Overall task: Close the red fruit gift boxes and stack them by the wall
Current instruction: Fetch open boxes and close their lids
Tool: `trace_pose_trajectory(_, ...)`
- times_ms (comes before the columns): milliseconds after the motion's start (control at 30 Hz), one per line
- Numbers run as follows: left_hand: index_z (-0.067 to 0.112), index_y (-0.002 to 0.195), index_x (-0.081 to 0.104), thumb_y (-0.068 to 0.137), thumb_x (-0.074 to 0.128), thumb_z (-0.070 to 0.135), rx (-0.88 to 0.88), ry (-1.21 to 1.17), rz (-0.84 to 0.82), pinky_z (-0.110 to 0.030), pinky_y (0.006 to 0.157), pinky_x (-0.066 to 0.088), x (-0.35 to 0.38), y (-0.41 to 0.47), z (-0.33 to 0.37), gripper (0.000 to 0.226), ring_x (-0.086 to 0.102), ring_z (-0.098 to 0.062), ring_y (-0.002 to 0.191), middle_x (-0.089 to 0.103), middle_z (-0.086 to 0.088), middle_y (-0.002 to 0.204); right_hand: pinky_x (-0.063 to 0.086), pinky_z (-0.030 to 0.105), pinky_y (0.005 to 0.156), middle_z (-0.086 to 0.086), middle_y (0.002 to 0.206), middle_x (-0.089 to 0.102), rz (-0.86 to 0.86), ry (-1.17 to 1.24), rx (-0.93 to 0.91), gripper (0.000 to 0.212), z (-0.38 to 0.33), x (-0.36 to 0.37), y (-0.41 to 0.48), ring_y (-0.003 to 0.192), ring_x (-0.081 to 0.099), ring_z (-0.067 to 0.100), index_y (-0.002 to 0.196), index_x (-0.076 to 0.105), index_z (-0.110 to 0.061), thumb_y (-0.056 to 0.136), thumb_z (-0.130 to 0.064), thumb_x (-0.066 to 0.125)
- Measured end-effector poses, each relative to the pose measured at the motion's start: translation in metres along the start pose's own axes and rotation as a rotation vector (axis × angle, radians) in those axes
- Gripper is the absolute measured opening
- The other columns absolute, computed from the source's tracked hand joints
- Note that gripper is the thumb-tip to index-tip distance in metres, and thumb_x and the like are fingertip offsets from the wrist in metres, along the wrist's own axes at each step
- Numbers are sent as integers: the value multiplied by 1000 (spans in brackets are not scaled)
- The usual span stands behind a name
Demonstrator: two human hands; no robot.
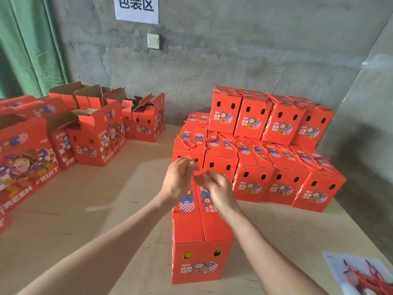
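Left hand (180,182) and right hand (219,192) sit close together over the far end of the box (200,241), fingers bent. The blur is too strong for me to tell whether they pinch something red there or only hover.

The box stands on the surface (95,209) right in front of me, well short of the stack (265,145) of closed boxes against the wall (212,60).

I can see yellow-green fruit through its two oval holes (187,255), so I take it as loaded and fairly heavy for its size. The corrugated card should be stiff at the corners and edges but will give in the middle of the top, where the two flaps meet in a seam. The printed skin looks smooth and may slide under dry palms. I would clamp it low on both long sides, or get fingers under the bottom, rather than lift by the flaps. Whether a cord handle is fitted, I cannot tell.

It is bright red and tall, with a cartoon figure and blue-and-white checks on top and on the end face. More boxes with their flaps open (95,135) wait at my left, and loose red cords (365,275) lie at the near right.
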State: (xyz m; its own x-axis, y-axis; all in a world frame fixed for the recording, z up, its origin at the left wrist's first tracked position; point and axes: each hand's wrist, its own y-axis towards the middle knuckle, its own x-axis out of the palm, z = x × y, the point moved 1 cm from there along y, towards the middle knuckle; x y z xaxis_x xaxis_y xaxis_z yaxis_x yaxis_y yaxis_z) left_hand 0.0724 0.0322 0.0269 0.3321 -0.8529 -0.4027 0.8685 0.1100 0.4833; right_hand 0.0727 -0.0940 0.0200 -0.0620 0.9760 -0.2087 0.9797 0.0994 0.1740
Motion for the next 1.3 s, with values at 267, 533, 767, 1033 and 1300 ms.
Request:
trace_pose_trajectory(267, 2, 73, 60, 96, 41, 32, -167, 263, 9, -36, 64, 42, -20, -2, -24, 42, 59, -35, 76, 64, -17, 76, 45, 26, 53, -3, 39, 42, -182, 396, 468, 20, -39, -4, 24, 37, 46, 13, 76, 60, -1, 92, 0, 48)
trace_pose_trajectory(533, 4, 96, 61, 103, 32, 22, -274, 44, -206, -21, 71, 31, -3, -33, -63, 35, 51, -20, 95, 55, 7, 90, 39, 23, 56, 1, 56, 55, -6, 37, 247, 27, -86, 17, 45, 54, 57, 13, 63, 54, -10, 89, -3, 52)
trace_pose_trajectory(767, 12, 132, 53, 94, 56, 28, -156, -67, -207, -27, 109, 33, -21, -20, -60, 41, 34, -6, 132, 32, 9, 146, 37, 23, 51, 4, 53, 53, 184, 127, 127, 28, -113, 16, 64, 48, 54, 12, 57, 52, -8, 84, -1, 55)
trace_pose_trajectory(1033, 13, 143, 38, 90, 63, 25, -365, 146, -391, -24, 101, 36, -18, -43, -96, 60, 44, -19, 127, 42, -4, 143, 42, 24, 58, 7, 58, 60, 92, -34, 211, 30, -62, 33, 68, 56, 57, 15, 59, 56, -8, 88, 1, 53)
trace_pose_trajectory(1300, 20, 143, 38, 92, 60, 21, -427, -67, -334, -37, 102, 42, -12, -55, -103, 56, 54, -23, 121, 50, -5, 140, 37, 26, 54, -1, 51, 61, -190, -183, 316, 14, -28, 35, 52, 54, 62, 14, 100, 64, 3, 89, -5, 60)
